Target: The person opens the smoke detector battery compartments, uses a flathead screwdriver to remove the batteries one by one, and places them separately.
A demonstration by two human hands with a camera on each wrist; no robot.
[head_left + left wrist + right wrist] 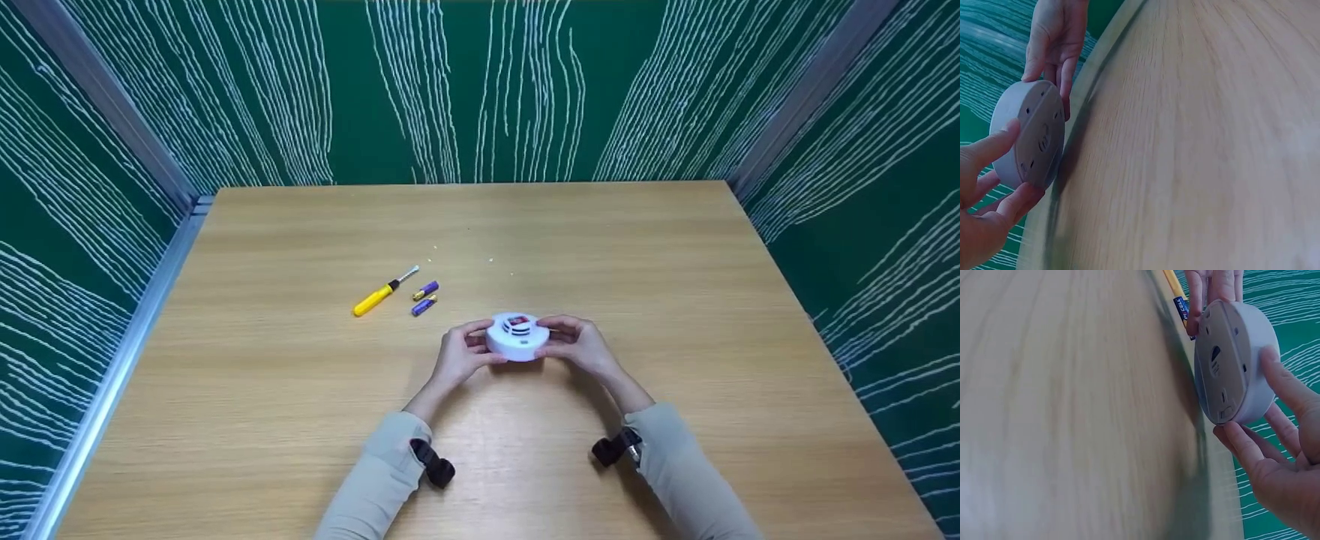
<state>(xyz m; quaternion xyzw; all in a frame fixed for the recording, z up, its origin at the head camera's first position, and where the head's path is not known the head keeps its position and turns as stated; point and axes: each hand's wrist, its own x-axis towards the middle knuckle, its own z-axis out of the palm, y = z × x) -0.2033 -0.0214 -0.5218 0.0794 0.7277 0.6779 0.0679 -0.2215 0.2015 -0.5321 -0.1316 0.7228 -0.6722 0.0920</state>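
A round white smoke detector (517, 347), with slotted vents and a red label on its raised centre, is held between both hands close over the wooden table. My left hand (459, 356) grips its left edge, thumb at the near side and fingers round the far side. Opposite, my right hand (586, 347) holds the right edge in the same manner. Both wrist views show the flat underside of the detector (1043, 138), which has small slots and a marking in the middle. In the right wrist view, the right thumb and fingers pinch the rim of the detector (1258, 377).
A yellow-handled screwdriver (377, 297) lies left of the hands on the table (300, 420). Beside it are two purple-and-gold batteries, one farther (426, 290) and one nearer (424, 305). Tiny pale crumbs dot the tabletop behind. Green walls with white lines enclose the table.
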